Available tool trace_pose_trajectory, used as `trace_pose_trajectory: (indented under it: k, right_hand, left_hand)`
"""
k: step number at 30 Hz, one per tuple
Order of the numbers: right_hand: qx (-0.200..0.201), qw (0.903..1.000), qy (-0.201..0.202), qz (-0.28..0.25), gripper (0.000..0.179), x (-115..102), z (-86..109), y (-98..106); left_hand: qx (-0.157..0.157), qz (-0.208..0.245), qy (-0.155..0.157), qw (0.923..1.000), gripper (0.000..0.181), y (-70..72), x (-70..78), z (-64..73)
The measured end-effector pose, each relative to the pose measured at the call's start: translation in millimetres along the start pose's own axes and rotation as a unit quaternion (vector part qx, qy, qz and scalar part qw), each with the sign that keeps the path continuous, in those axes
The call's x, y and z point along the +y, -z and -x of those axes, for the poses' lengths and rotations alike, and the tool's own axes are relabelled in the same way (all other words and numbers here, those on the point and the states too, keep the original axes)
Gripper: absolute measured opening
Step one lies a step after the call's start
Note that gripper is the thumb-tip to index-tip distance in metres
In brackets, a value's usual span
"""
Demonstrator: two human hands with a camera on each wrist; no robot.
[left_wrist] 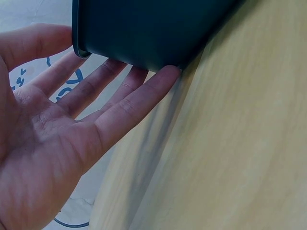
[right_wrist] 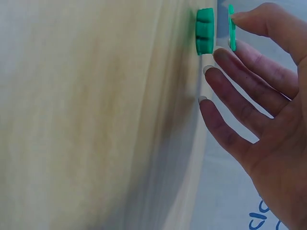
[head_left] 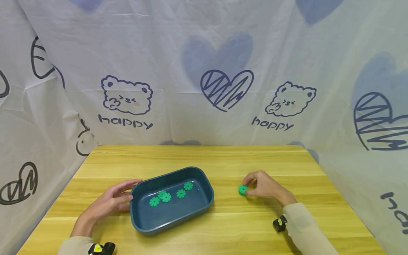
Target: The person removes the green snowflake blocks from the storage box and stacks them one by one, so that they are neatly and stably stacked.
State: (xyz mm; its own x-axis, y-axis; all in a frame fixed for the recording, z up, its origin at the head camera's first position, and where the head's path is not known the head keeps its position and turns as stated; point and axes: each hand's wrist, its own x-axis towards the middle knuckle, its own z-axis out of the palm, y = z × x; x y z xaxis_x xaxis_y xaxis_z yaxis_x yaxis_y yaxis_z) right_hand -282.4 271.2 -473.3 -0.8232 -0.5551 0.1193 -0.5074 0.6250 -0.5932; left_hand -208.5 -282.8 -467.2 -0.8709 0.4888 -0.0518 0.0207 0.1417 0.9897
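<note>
My right hand (head_left: 266, 187) pinches a thin green notched disc (right_wrist: 232, 28) edge-on between thumb and forefinger, its other fingers spread. Just below that disc, a short stack of green discs (right_wrist: 205, 31) stands on the table. At the other side, my left hand (head_left: 111, 199) touches the near-left end of a dark blue-green plastic bin (head_left: 173, 223). Its thumb lies at the rim and its extended fingers rest against the outer wall, as the left wrist view shows. Several green notched discs (head_left: 154, 202) lie flat on the bin's floor, two of them overlapping.
The wood-grain table (head_left: 229, 230) carries the bin left of centre and the stack to its right. A white cloth (head_left: 178, 117) printed with hearts and bears hangs behind the table and along both sides.
</note>
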Motion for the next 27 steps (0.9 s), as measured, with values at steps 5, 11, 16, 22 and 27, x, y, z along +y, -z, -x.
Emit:
trace_pose_trajectory:
  k: [5,11,16,22,27]
  right_hand:
    - [-0.006,0.9999,-0.001,-0.009,0.019,3.2,0.1,-0.4]
    - [-0.009,0.9999,-0.012,-0.006,0.018,2.6,0.2,-1.7]
    - [-0.013,0.9998,-0.018,-0.002,0.017,2.8,0.2,-2.2]
    - [-0.014,0.9997,-0.019,-0.007,0.017,3.3,-0.2,-2.4]
    - [-0.015,0.9997,-0.015,-0.009,0.017,2.8,-0.3,-2.4]
  left_hand:
    - [-0.002,0.002,-0.004,1.0,0.057,-0.1,-0.3,-0.2]
    - [0.0,-0.001,-0.006,1.0,0.057,-0.2,-0.8,-0.4]
    - [-0.001,0.0,-0.008,1.0,0.056,0.4,-1.3,-0.6]
    - [-0.002,0.0,-0.007,1.0,0.056,1.2,-1.1,-0.3]
    - [-0.001,0.001,-0.001,1.0,0.057,1.3,-0.6,-0.4]
